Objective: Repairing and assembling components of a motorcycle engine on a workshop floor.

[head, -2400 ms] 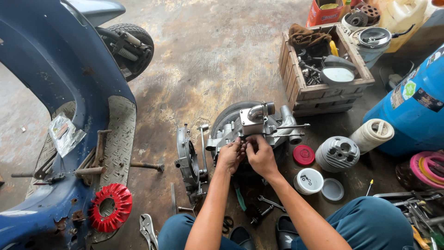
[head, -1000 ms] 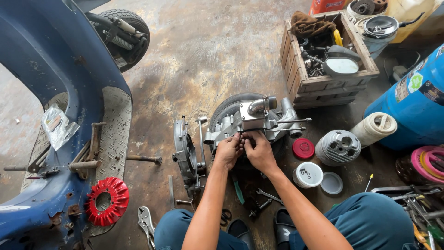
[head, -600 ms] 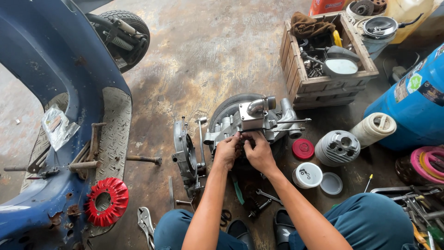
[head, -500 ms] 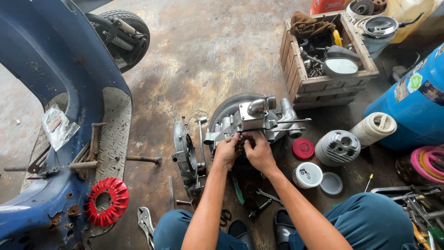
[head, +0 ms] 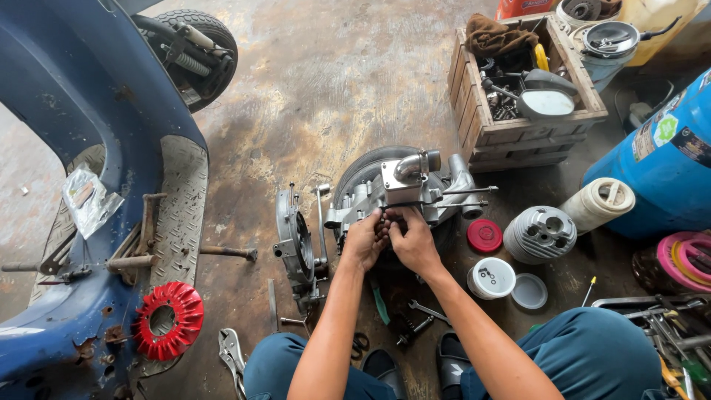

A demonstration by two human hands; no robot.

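Since the earlier frames, almost nothing has been moved: both hands are kept at the same spot on the engine assembly, and only the fingers have been drawn slightly closer together. The engine assembly is set on the concrete floor, directly in front of the seated person, with a grey tyre behind it.

The left hand is curled with its fingertips pressed against the lower front edge of the casing. The right hand is placed just beside it, touching it, with thumb and fingers pinched together on a small part at the same point; the part itself is too small to be identified. Whether the left hand grips anything cannot be told.

To the left of the engine, a round side cover is stood on edge. A red cap and a finned cylinder are located to the right, with a white tub and its lid nearer the person. A spanner is laid on the floor below the hands. A wooden crate of parts is positioned beyond the engine. A blue scooter body and a red fan wheel are found at far left.
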